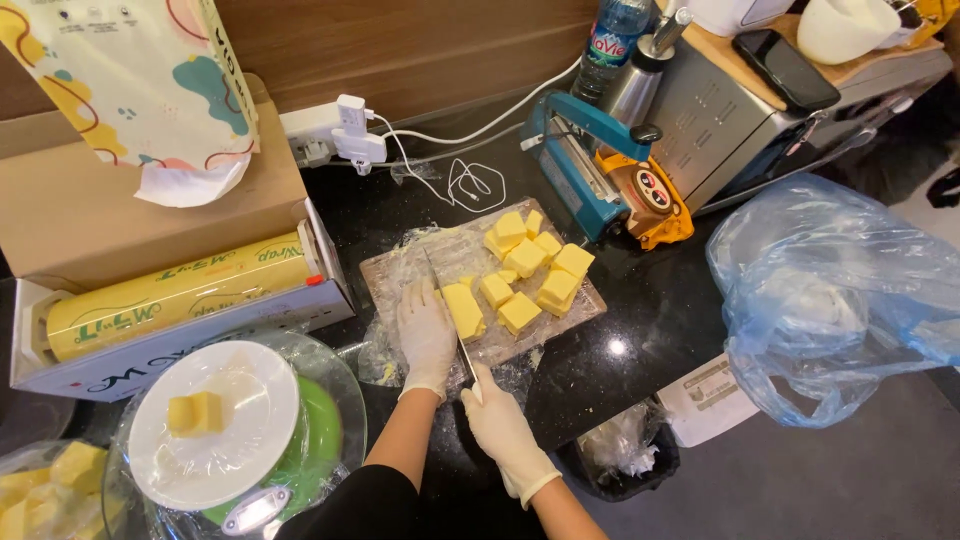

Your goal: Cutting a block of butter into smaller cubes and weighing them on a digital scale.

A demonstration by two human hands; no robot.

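Head view: butter block point(464, 310) beside left hand point(426, 335)

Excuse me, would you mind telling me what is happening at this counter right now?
A person in white gloves is cutting butter on a wrapped cutting board. The left hand steadies a yellow butter block, while the right hand grips a knife beside it. Several cut butter cubes lie farther back on the board. One piece sits on a kitchen scale beside a cling film box.
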